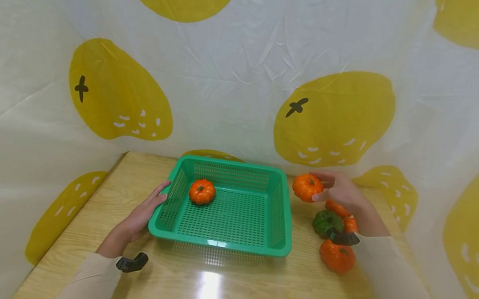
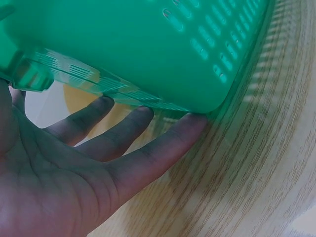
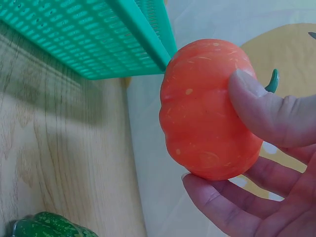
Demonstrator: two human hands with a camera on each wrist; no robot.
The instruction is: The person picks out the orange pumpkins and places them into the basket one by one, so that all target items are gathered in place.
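Observation:
A green plastic basket (image 1: 220, 246) with slotted walls stands on the wooden table, one orange pumpkin (image 1: 201, 192) lying inside toward its left end. My left hand (image 1: 145, 212) is at the basket's left side; in the left wrist view its fairly straight fingertips (image 2: 195, 121) touch the outer wall. To the right of the basket, my right hand (image 1: 340, 193) holds another orange pumpkin (image 3: 210, 111) between thumb and fingers. That pumpkin is raised above the table, its green stem toward the thumb side, close to the basket's right rim.
Under the right forearm lie a green pumpkin (image 1: 327, 223), a larger orange pumpkin (image 1: 337, 257), a carrot-like orange piece (image 1: 337, 208) and a small orange one (image 1: 350, 224) partly hidden by the wrist camera. A white sheet with yellow fruit prints (image 1: 226, 97) hangs behind the table.

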